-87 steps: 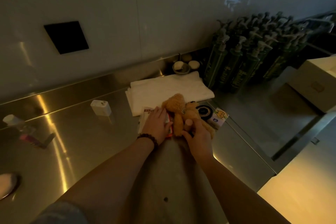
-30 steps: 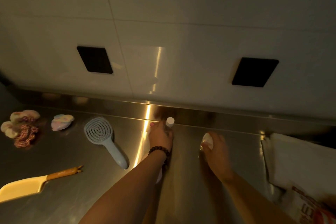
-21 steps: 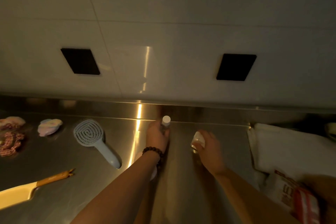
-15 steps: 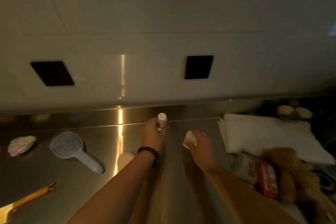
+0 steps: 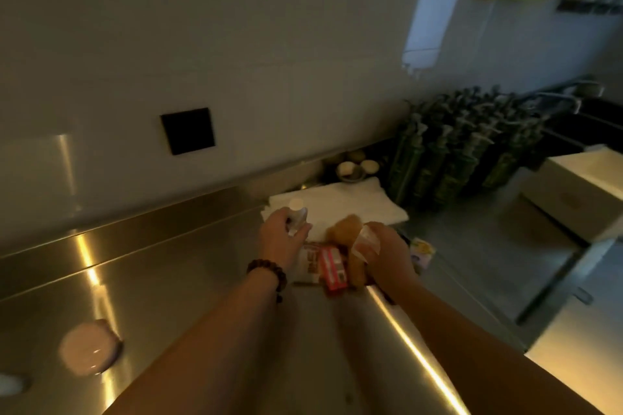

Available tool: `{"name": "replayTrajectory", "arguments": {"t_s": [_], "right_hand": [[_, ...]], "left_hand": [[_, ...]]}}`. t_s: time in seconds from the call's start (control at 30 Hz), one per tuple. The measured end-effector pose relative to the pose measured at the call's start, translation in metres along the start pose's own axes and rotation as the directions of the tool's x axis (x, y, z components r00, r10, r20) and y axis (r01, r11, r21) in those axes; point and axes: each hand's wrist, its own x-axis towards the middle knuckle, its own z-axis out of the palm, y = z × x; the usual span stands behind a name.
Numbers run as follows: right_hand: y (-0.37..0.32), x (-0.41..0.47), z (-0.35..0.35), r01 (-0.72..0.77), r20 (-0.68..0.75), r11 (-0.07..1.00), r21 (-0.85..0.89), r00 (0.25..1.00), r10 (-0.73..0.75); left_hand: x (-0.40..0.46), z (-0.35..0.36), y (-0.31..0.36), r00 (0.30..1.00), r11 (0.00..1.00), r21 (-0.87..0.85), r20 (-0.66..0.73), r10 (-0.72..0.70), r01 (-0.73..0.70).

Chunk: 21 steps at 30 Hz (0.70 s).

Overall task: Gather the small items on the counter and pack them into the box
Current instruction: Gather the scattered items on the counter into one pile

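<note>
My left hand (image 5: pixel 282 239) grips a small clear bottle with a white cap (image 5: pixel 296 216) above the steel counter (image 5: pixel 188 283). My right hand (image 5: pixel 387 254) holds a small white block (image 5: pixel 366 238). Between and under the hands lie a brown plush bear (image 5: pixel 349 232), a red packet (image 5: pixel 333 268) and a white packet with red print (image 5: pixel 309 263). A small yellow and white packet (image 5: pixel 421 251) peeks out to the right of my right hand. The pale box (image 5: pixel 586 192) stands at the far right, on a lower surface.
A folded white towel (image 5: pixel 340 205) lies behind the items. Several dark green pump bottles (image 5: pixel 455 152) stand in the back right corner, with a small bowl of round things (image 5: pixel 354 170) beside them. A pale round pad (image 5: pixel 89 349) lies at the counter's near left.
The view has swung right, away from the brush and spatula. Both hands have carried the bottle and the white block rightward, over to the plush bear and packets.
</note>
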Motion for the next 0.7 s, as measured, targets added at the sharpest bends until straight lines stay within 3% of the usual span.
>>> {"name": "replayTrajectory", "arguments": {"t_s": [0.1, 0.23, 0.33, 0.5, 0.7], "right_hand": [[0.040, 0.026, -0.024, -0.051, -0.048, 0.995, -0.084, 0.998, 0.047], [0.096, 0.083, -0.043, -0.079, -0.031, 0.997, 0.003, 0.996, 0.079], [0.134, 0.119, -0.042, -0.054, 0.067, 0.998, -0.039, 0.996, 0.056], [0.167, 0.145, -0.023, -0.023, 0.272, 0.995, 0.096, 0.962, -0.003], [0.165, 0.151, -0.014, 0.107, 0.391, 0.994, -0.015, 0.916, -0.093]], "left_hand": [[0.004, 0.034, 0.014, 0.998, 0.998, -0.040, 0.037, -0.040, 0.042], [0.020, 0.080, 0.023, 0.997, 0.997, -0.024, 0.009, -0.075, 0.075], [0.032, 0.115, 0.023, 0.992, 0.992, -0.007, -0.016, -0.125, 0.125], [0.034, 0.153, 0.019, 0.986, 0.986, 0.004, -0.001, -0.164, 0.164], [0.036, 0.148, 0.021, 0.976, 0.976, 0.044, -0.038, -0.212, 0.214]]}}
